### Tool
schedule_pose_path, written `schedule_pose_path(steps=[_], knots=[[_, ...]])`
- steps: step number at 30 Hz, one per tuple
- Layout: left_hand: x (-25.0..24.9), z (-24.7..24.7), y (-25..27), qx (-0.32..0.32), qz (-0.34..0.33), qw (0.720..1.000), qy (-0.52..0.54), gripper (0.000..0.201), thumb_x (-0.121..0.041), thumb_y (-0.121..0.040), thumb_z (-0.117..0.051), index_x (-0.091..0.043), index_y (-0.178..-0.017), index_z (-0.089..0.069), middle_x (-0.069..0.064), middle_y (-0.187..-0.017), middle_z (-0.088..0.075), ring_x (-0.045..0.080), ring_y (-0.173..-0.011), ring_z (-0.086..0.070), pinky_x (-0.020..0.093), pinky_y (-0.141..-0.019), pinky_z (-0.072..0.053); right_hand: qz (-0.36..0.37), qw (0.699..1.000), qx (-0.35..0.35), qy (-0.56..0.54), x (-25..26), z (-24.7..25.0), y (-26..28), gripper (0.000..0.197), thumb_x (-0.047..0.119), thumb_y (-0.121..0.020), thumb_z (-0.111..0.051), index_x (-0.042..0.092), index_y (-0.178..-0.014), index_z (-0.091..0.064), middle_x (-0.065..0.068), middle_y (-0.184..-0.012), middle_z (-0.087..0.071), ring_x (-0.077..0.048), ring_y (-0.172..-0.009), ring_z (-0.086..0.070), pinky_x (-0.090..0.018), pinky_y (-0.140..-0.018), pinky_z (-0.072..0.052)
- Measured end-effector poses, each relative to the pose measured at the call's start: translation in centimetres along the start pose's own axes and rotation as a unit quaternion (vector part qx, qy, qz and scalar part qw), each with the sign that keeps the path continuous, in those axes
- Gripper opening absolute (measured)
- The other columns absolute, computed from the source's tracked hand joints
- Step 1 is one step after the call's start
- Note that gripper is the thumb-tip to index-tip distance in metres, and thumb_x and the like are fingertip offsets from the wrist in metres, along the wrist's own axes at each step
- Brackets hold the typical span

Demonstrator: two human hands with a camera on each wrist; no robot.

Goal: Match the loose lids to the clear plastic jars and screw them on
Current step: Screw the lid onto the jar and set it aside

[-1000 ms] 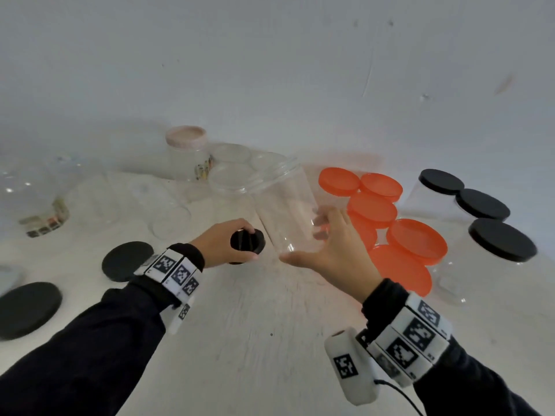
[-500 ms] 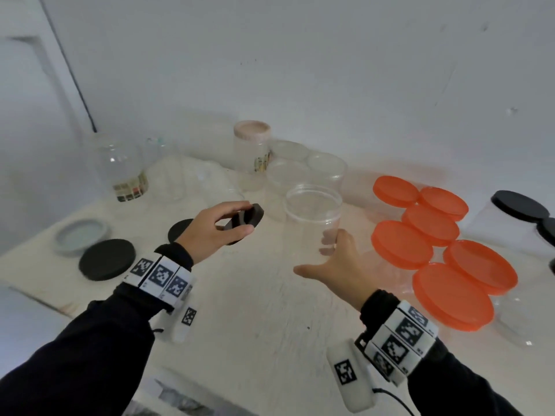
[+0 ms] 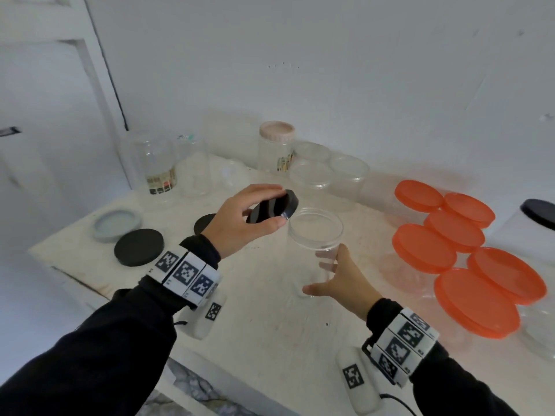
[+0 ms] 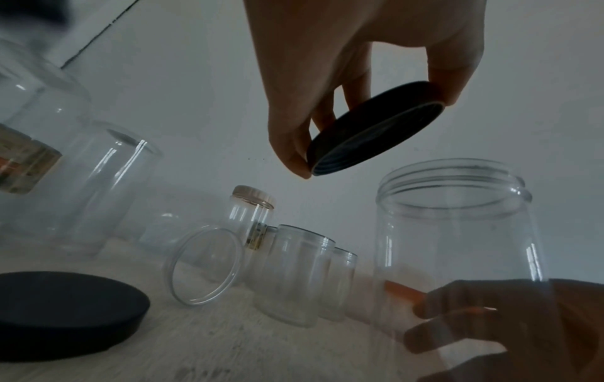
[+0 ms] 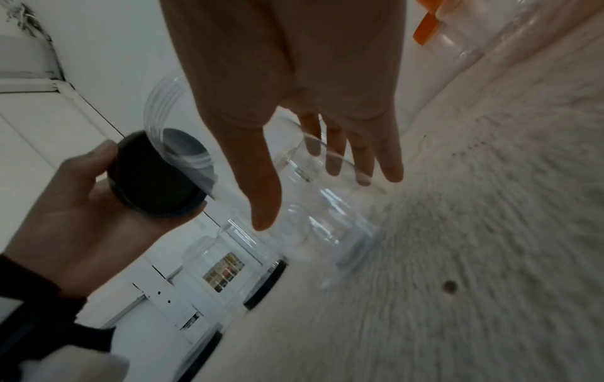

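A clear plastic jar (image 3: pixel 315 235) stands upright and open-mouthed in the middle of the white table (image 3: pixel 255 325). My right hand (image 3: pixel 322 280) grips its lower part, thumb in front and fingers behind, seen through the plastic. My left hand (image 3: pixel 274 205) pinches a tilted black lid (image 3: pixel 271 210) just left of the jar's rim and slightly above it. The left wrist view shows the lid (image 4: pixel 376 131) with its threaded underside facing the jar (image 4: pixel 457 232). In the right wrist view the jar (image 5: pixel 326 206) lies between thumb and fingers, with the lid (image 5: pixel 153 181) beyond.
Several orange-lidded jars (image 3: pixel 450 232) crowd the right side, and a black-lidded jar (image 3: pixel 537 211) stands beyond them. Two loose black lids (image 3: pixel 138 247) and a grey lid (image 3: pixel 115 225) lie at the left. Clear jars (image 3: pixel 327 178) and a pink-lidded jar (image 3: pixel 276 145) line the back wall.
The jar was tilted and is now upright. My left hand has lifted the black lid and brought it up beside the jar's mouth. The head view has swung to the left.
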State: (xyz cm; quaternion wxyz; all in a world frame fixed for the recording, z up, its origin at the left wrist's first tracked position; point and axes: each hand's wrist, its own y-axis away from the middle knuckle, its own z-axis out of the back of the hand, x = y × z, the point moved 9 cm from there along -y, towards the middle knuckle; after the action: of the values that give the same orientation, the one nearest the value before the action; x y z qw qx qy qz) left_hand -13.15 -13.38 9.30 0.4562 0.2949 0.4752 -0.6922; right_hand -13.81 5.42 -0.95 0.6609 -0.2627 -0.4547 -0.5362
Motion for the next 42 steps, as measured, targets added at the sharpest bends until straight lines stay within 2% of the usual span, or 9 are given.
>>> schedule_pose_path(steps=[4,11,20,24,28,31,33,36,42], knots=[[-1.1,-1.2,-0.1,0.025,-0.029,0.999,-0.011,0.054,-0.049,-0.072,-0.059,-0.027,-0.122,-0.056,-0.015,-0.127,-0.051,-0.003,-0.119,-0.045,0.021,-0.096,-0.043,0.003,1.000,-0.002,-0.027,0.1,-0.5,0.2,0.079,0.020,-0.069,-0.082,0.022,-0.122,-0.023,0.004,-0.129,-0.039,-0.012,-0.121,-0.043,-0.026,-0.090,-0.043],[-2.5,-3.6,-0.4,0.075,-0.089,0.991,-0.060,0.057,-0.045,-0.074,-0.060,-0.020,-0.124,-0.056,-0.008,-0.131,-0.049,0.000,-0.122,-0.042,0.013,-0.100,-0.034,0.030,0.999,-0.029,-0.021,0.9,-0.9,0.5,0.070,0.016,-0.069,-0.081,0.019,-0.126,-0.040,0.004,-0.126,-0.044,-0.014,-0.114,-0.048,-0.020,-0.087,-0.045],[-3.0,-5.9,-0.6,0.140,-0.120,0.966,-0.183,0.063,-0.054,-0.071,-0.051,-0.020,-0.123,-0.057,-0.009,-0.131,-0.049,0.010,-0.122,-0.035,0.025,-0.103,-0.029,0.043,0.998,-0.035,0.000,1.2,-1.4,0.8,0.069,0.017,-0.071,-0.081,0.018,-0.127,-0.040,0.001,-0.128,-0.042,-0.012,-0.111,-0.047,-0.018,-0.085,-0.046],[-2.7,-5.8,-0.6,0.155,-0.104,0.969,-0.163,0.066,-0.055,-0.069,-0.055,-0.024,-0.127,-0.053,-0.011,-0.137,-0.041,0.006,-0.126,-0.033,0.023,-0.104,-0.030,0.038,0.998,-0.011,0.041,1.4,-1.4,0.7,0.077,0.023,-0.070,-0.081,0.019,-0.132,-0.034,0.003,-0.130,-0.039,-0.016,-0.118,-0.046,-0.026,-0.093,-0.046],[-0.8,-4.1,-0.3,0.144,-0.018,0.988,-0.061,0.098,-0.045,-0.061,-0.080,-0.032,-0.140,-0.023,-0.016,-0.145,-0.021,-0.001,-0.133,-0.023,0.011,-0.103,-0.025,0.039,0.996,0.028,0.073,3.9,0.6,1.1,0.119,0.039,-0.055,-0.083,0.023,-0.145,-0.007,0.003,-0.139,-0.030,-0.013,-0.124,-0.039,-0.039,-0.106,-0.038],[2.1,-3.3,0.7,0.130,0.083,0.988,0.011,0.116,-0.039,-0.054,-0.086,-0.033,-0.144,-0.012,-0.019,-0.148,-0.020,0.001,-0.132,-0.027,0.031,-0.109,-0.026,0.076,0.992,0.008,0.099,8.0,3.4,1.6,0.122,0.049,-0.045,-0.077,0.024,-0.144,-0.012,0.003,-0.142,-0.028,-0.012,-0.123,-0.039,-0.038,-0.104,-0.038],[3.3,-4.0,1.5,0.136,0.110,0.984,0.046,0.119,-0.043,-0.050,-0.087,-0.039,-0.142,-0.011,-0.021,-0.147,-0.022,0.004,-0.132,-0.029,0.036,-0.110,-0.026,0.093,0.987,0.027,0.132,10.7,4.2,1.8,0.113,0.047,-0.049,-0.077,0.025,-0.143,-0.019,0.004,-0.142,-0.030,-0.013,-0.122,-0.043,-0.036,-0.102,-0.041],[4.2,-5.1,2.1,0.119,0.140,0.977,0.104,0.117,-0.042,-0.046,-0.082,-0.039,-0.141,-0.014,-0.013,-0.148,-0.027,0.013,-0.134,-0.033,0.044,-0.111,-0.029,0.113,0.960,0.089,0.239,13.8,3.1,1.7,0.095,0.039,-0.062,-0.081,0.029,-0.141,-0.028,0.008,-0.142,-0.036,-0.013,-0.123,-0.045,-0.033,-0.101,-0.042],[4.5,-6.2,1.9,0.095,0.116,0.985,0.079,0.105,-0.047,-0.051,-0.084,-0.026,-0.139,-0.030,-0.009,-0.135,-0.047,0.008,-0.126,-0.043,0.044,-0.106,-0.037,0.161,0.843,0.176,0.482,16.0,-0.9,0.8,0.085,0.044,-0.077,-0.071,0.027,-0.145,-0.024,0.000,-0.137,-0.042,-0.018,-0.123,-0.041,-0.028,-0.101,-0.035]])
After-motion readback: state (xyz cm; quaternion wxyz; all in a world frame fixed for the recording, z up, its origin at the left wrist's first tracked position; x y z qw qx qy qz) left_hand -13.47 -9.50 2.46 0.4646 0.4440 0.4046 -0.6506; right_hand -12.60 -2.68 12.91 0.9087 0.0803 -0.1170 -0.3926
